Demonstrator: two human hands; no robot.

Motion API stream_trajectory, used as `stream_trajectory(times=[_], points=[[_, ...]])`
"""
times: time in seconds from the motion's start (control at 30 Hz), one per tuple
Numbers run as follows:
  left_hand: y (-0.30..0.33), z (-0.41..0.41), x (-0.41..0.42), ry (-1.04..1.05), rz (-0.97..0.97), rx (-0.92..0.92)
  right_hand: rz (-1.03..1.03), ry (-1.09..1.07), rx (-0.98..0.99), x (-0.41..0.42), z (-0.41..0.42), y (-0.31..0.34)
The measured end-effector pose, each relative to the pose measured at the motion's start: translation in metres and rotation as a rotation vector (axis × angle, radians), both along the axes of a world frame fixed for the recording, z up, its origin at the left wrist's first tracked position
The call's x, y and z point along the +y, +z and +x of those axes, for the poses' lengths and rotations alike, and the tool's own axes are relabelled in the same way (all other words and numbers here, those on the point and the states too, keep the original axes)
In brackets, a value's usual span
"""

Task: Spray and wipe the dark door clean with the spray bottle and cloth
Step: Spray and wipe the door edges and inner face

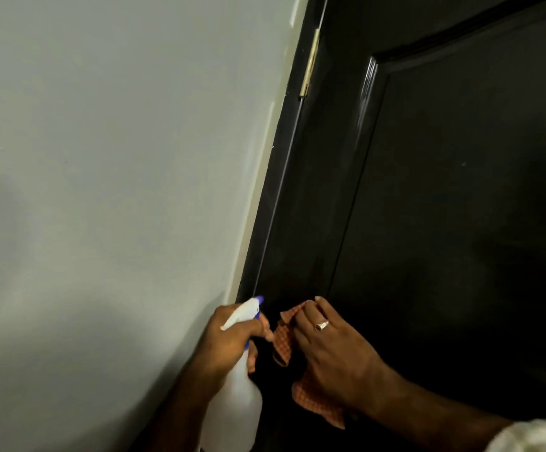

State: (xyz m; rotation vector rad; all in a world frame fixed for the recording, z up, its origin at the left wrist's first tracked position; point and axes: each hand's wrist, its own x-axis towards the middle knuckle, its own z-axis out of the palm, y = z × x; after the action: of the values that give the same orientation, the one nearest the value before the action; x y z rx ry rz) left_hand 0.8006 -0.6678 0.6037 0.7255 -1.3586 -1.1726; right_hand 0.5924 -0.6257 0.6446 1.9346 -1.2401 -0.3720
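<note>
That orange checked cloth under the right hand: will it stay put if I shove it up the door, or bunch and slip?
The cloth looks thin and floppy: its edges hang in folds around the right hand, so it will probably bunch when pushed. The dark door looks glossy, so the cloth may slide easily. Pressing with flat fingers should help carry it along.

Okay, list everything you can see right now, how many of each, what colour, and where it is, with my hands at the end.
Door: one, dark with a recessed panel, fills the right side.
Door frame: one, dark, between wall and door.
Hinge: one, pale brass, top centre on the door's left edge.
Wall: one, pale grey-white, fills the left side.
Spray bottle: one, translucent white with a blue-tipped nozzle, bottom centre.
Cloth: one, orange checked, against the lower door.
Ring: one, on a right-hand finger.
Sleeve: one, white, bottom right corner.
Left hand: grips the spray bottle's neck.
Right hand: presses the cloth on the door.
</note>
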Motion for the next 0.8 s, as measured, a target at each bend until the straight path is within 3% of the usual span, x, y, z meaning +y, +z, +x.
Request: stream_trajectory(times=[0.17, 0.27, 0.43, 0.53, 0.6, 0.7, 0.8], points=[[-0.056, 0.005, -0.005, 0.055, 0.086, -0.065, -0.348, 0.015, 0.015, -0.021, 0.013, 0.043], [-0.086, 0.002, -0.003, 0.144, 0.152, -0.073, -0.397, -0.031, 0.041, -0.052, 0.031, 0.04], [-0.137, -0.002, 0.005, 0.227, 0.24, -0.051, -0.075, -0.063, 0.179, -0.066, 0.049, -0.065], [-0.153, 0.003, 0.015, 0.285, 0.329, -0.029, 0.185, -0.118, 0.322, -0.044, 0.045, -0.144], [-0.163, 0.008, 0.02, 0.264, 0.335, -0.081, 0.252, -0.132, 0.368, -0.02, 0.031, -0.171], [-0.167, 0.017, 0.026, 0.185, 0.295, -0.148, 0.19, -0.084, 0.36, 0.009, 0.011, -0.152], [-0.162, 0.018, 0.026, 0.18, 0.308, -0.154, -0.022, -0.082, 0.264, -0.004, 0.005, -0.087]])
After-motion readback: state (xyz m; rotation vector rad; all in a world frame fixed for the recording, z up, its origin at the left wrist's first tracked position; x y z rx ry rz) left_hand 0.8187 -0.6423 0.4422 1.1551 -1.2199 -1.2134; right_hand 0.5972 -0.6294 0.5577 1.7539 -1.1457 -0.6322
